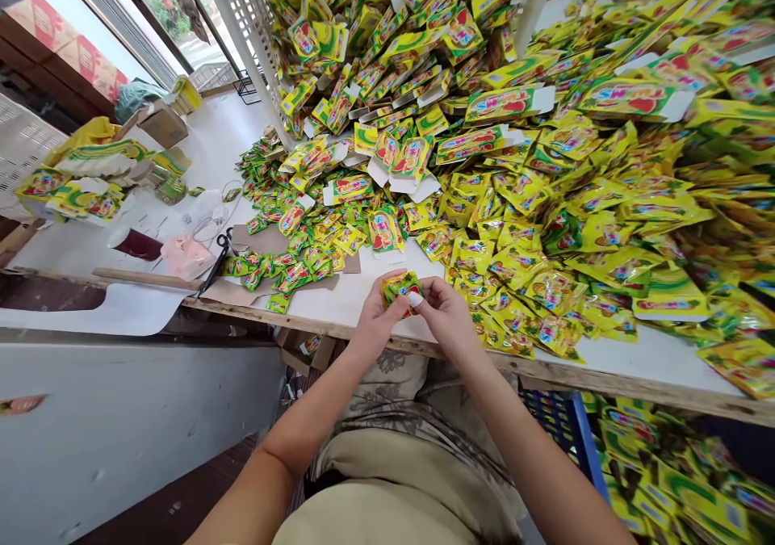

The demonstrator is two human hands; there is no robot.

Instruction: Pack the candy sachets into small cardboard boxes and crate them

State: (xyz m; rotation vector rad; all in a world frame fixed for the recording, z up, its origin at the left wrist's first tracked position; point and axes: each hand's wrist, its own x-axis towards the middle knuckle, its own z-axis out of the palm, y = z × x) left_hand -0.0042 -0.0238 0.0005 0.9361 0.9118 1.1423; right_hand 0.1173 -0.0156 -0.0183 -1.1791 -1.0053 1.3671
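Note:
Between my two hands, just over the table's front edge, are small green and yellow candy packets (398,284). My left hand (376,311) grips them from the left, its thumb across the front. From the other side my right hand (446,309) closes on them with thumb and fingers. Whether there is one packet or a few stacked, I cannot tell. Beyond my fingers stands a small yellow carton (385,230). Loose green packets (296,274) lie to the left, and a heap of yellow packets (521,274) spreads to the right.
A white plastic crate (242,20) tipped toward me spills flat cartons (387,36) onto the table (345,299). Scissors (221,250), a dark red roll (138,244) and a pink plastic bag (186,256) lie left. A blue crate (584,440) of cartons sits below at right.

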